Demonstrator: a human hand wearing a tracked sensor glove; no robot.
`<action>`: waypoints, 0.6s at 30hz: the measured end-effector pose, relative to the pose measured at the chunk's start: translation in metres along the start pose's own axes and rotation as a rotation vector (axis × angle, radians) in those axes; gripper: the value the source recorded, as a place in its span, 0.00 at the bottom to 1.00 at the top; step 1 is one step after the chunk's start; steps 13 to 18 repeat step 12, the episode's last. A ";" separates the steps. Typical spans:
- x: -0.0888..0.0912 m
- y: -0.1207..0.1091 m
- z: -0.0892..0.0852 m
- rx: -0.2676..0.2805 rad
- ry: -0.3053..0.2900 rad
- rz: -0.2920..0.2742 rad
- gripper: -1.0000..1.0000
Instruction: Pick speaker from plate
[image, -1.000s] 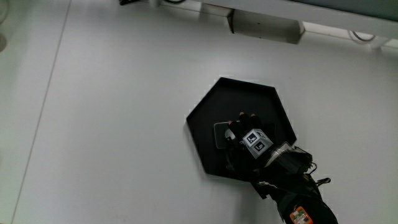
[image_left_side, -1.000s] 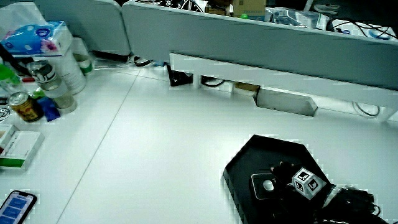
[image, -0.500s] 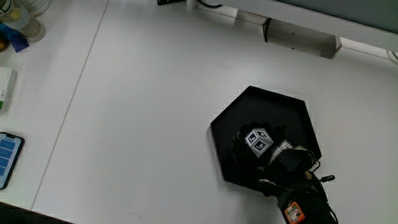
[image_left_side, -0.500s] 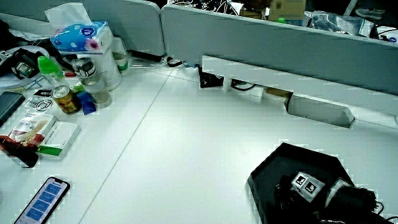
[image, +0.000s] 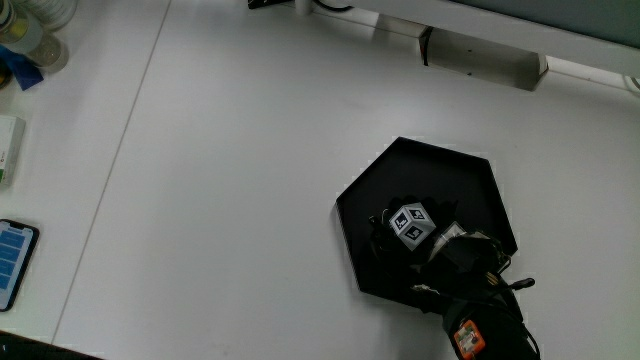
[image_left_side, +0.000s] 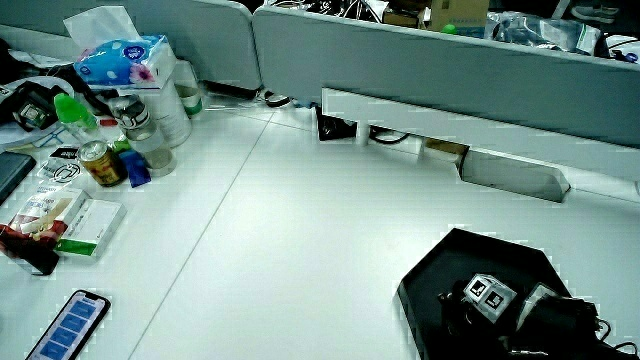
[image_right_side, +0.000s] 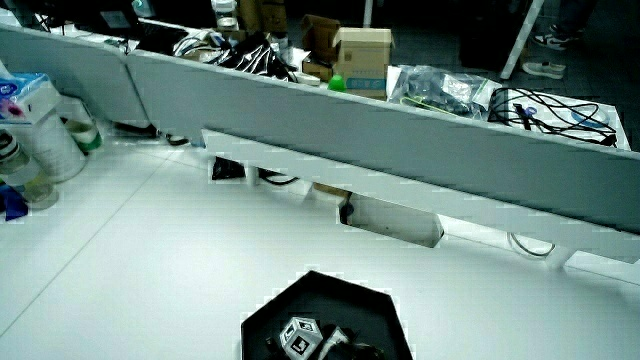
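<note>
A: We can't see the speaker itself; the hand (image: 405, 232) sits low over the spot on the black hexagonal plate (image: 470, 175) where it should lie, on the part of the plate nearer to us. The glove and the patterned cube (image: 408, 222) cover it entirely.

B: And the grip?

A: We cannot tell. The fingers are tucked under the glove in the main view, and in both side views the hand (image_left_side: 478, 302) (image_right_side: 300, 338) is a dark mass against a dark plate.

B: So what do we judge could go wrong?

A: Black glove, black plate, a hidden dark object: we'd worry about a partial hold, so the speaker tips out on the lift and drops back onto the plate. The plate looks light and sits loose on the white surface (image: 240, 180), so a sideways pull might drag it, or a finger hooked on its raised rim might lift it along.

B: Any writing we can read?

A: Very little. The cube shows black-and-white marker patterns, not words. An orange tag (image: 463, 338) on the forearm carries marks too small for us to read. The tissue box (image_left_side: 115, 55) well away from the plate has blue printing we cannot make out, and the phone (image_left_side: 70, 322) shows blue tiles only.
</note>
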 end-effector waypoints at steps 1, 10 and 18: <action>0.001 -0.001 0.004 0.005 0.008 0.000 1.00; 0.026 -0.024 0.048 0.203 0.130 -0.030 1.00; 0.038 -0.034 0.054 0.244 0.156 -0.062 1.00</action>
